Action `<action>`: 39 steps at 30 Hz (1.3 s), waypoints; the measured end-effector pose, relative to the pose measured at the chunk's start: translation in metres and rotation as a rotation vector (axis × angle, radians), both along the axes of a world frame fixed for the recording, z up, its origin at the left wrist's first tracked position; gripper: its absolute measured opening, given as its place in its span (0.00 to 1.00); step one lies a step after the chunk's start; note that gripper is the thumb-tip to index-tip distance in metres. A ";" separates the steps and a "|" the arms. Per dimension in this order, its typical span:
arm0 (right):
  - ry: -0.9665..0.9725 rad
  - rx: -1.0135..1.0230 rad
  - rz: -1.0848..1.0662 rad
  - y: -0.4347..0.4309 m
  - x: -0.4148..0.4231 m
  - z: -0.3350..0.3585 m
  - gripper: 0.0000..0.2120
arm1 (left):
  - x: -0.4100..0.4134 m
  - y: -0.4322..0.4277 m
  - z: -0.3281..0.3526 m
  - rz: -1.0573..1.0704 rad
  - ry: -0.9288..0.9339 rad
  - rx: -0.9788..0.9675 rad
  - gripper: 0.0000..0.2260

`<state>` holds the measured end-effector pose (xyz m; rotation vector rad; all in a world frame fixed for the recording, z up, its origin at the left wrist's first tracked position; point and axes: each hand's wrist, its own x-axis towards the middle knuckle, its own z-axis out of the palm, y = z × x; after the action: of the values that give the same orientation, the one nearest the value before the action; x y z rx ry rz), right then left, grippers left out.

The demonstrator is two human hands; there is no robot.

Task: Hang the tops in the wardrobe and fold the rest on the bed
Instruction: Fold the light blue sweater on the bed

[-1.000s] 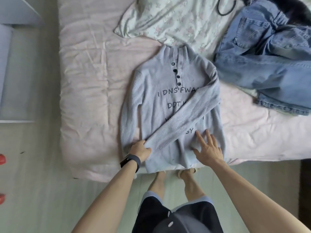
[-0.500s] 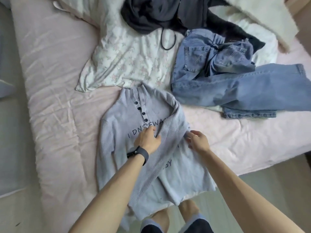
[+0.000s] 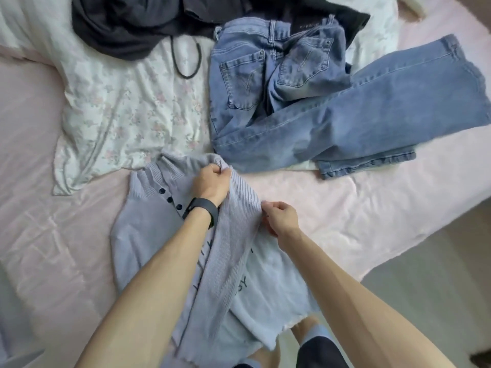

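Observation:
A pale lilac knit sweater [image 3: 148, 235] with dark buttons and printed letters lies face up at the near edge of the pink bed [image 3: 39, 235]. Its ribbed right sleeve is folded across the chest. My left hand [image 3: 211, 181], with a black wristband, grips the sweater's shoulder near the collar. My right hand [image 3: 280, 217] pinches the sweater's right side edge beside the sleeve. Blue jeans [image 3: 305, 115] lie crumpled beyond the sweater. A dark garment [image 3: 127, 25] is heaped at the top.
A white floral cloth [image 3: 127, 112] is spread beyond the sweater on the left, with a black cord loop [image 3: 186, 62] on it. The bed's edge runs diagonally at right, with pale floor [image 3: 425, 288] past it. My legs stand against the near edge.
My left hand moved from the sleeve cuff at the hem up across the chest to the shoulder. My right hand left the hem and took hold of the side edge. The view shifted.

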<state>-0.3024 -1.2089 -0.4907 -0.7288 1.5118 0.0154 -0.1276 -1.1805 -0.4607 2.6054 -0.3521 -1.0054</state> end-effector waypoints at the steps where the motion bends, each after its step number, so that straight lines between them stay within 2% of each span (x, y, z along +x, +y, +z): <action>1: 0.015 -0.028 -0.053 0.003 -0.005 -0.001 0.10 | 0.009 -0.002 0.000 0.026 0.001 -0.010 0.17; 5: 0.088 -0.130 -0.109 0.022 -0.014 -0.003 0.06 | 0.036 -0.002 0.005 -0.019 -0.046 0.030 0.15; 8: 0.127 -0.149 -0.152 0.023 -0.003 -0.003 0.04 | 0.035 -0.009 0.005 -0.069 -0.074 -0.019 0.13; 11: 0.104 -0.091 -0.153 0.022 0.008 0.000 0.05 | 0.024 -0.011 0.001 -0.090 -0.005 -0.010 0.04; 14: 0.073 -0.086 -0.085 0.020 0.012 0.005 0.14 | 0.019 -0.008 0.002 -0.058 0.004 -0.046 0.07; 18: 0.157 -0.276 0.011 0.011 0.003 0.002 0.08 | 0.023 -0.008 0.003 -0.103 -0.111 -0.161 0.09; 22: 0.145 -0.455 0.229 0.011 -0.014 0.005 0.09 | 0.007 -0.005 0.005 -0.071 -0.053 -0.257 0.10; 23: 0.125 -0.521 0.299 0.016 -0.019 0.007 0.09 | -0.002 0.005 0.006 -0.043 -0.095 -0.300 0.10; 25: 0.097 -0.704 0.454 0.028 -0.031 0.011 0.12 | -0.028 0.031 0.001 -0.111 -0.303 -0.329 0.15; 28: 0.072 -1.001 0.748 0.041 -0.041 0.014 0.21 | -0.075 0.089 -0.011 -0.338 -0.482 -0.263 0.23; 30: 0.084 -1.132 0.919 0.041 -0.038 0.014 0.26 | -0.106 0.129 -0.023 -0.453 -0.460 -0.167 0.30; 32: 0.066 -1.232 1.114 0.042 -0.028 0.012 0.29 | -0.132 0.168 -0.035 -0.515 -0.430 -0.081 0.32; 34: 0.007 -1.297 1.343 0.043 -0.018 0.003 0.31 | -0.150 0.199 -0.044 -0.505 -0.416 -0.006 0.29; 36: 0.008 -1.276 1.554 0.040 -0.013 -0.010 0.34 | -0.161 0.220 -0.049 -0.456 -0.384 0.077 0.29; 39: 0.196 -1.150 1.752 0.021 -0.010 -0.032 0.42 | -0.170 0.241 -0.057 -0.360 -0.353 0.141 0.30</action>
<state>-0.3125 -1.1879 -0.5224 -2.8111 0.4548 0.5689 -0.2973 -0.9398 -0.5179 2.9141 -0.8921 -0.6820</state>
